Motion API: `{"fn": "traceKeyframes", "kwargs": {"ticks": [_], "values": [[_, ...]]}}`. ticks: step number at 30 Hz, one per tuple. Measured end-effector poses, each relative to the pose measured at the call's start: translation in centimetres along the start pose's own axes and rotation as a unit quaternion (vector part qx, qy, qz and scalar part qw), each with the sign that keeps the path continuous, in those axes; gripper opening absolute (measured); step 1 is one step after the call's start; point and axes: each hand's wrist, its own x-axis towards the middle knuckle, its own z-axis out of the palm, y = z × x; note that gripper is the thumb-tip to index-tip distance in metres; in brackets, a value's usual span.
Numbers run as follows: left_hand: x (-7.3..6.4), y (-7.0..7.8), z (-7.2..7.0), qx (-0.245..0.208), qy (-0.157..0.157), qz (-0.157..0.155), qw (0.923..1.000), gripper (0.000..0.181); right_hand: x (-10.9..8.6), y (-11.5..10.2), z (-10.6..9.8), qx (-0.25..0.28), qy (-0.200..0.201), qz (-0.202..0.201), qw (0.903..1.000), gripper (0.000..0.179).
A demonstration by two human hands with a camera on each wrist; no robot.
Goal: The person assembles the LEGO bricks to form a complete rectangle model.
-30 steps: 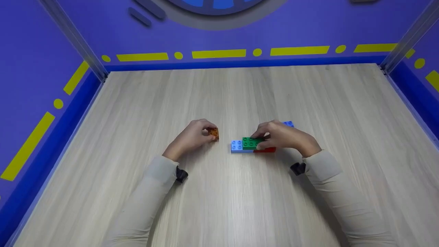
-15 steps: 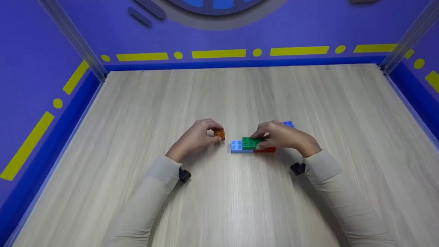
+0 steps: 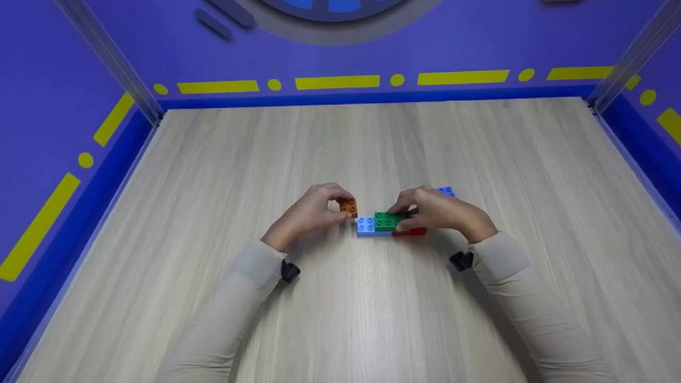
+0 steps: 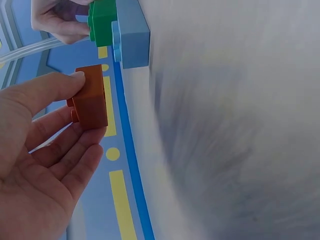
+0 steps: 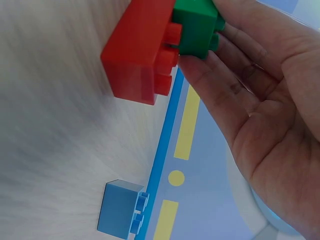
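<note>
An orange-brown toy brick with studs is pinched between the thumb and fingers of my left hand. It is held just left of a light blue brick, above table height in the left wrist view. My right hand grips a green brick by its sides near the right end. The green brick sits across the light blue brick and a red brick, which lie end to end on the table. Exposed studs show on the light blue brick's left end and the red brick's right end.
Behind the right hand stands a separate blue brick, partly hidden in the head view. The pale wood-grain table is bounded by blue-purple panels with yellow markings at the back and both sides.
My left hand has moved right with the orange-brown brick, bringing it close to the light blue brick's left end. The right hand and the joined bricks have stayed in place.
</note>
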Motion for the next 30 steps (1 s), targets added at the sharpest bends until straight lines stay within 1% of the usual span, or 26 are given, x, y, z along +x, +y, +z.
{"fn": "traceKeyframes", "kwargs": {"ticks": [6,14,18,22,30], "values": [[0.1,0.5,0.2,-0.006,-0.008,0.006,0.9999,0.028,0.0,-0.1,-0.1,0.005,0.000,0.002,1.0000,0.031],[0.2,0.7,0.6,-0.011,-0.020,0.029,0.9993,0.028,0.0,0.1,0.0,0.015,0.001,-0.004,0.9999,0.030],[0.2,0.8,0.9,-0.009,-0.027,0.029,0.9992,0.029,0.0,0.1,0.1,0.019,0.003,-0.013,0.9997,0.030],[0.3,1.0,0.9,-0.009,-0.028,0.030,0.9991,0.029,0.0,0.2,0.1,0.021,0.005,-0.021,0.9995,0.029],[0.3,1.2,1.1,-0.009,-0.037,0.028,0.9989,0.030,0.1,0.1,0.1,0.019,0.006,-0.021,0.9996,0.029]]}}
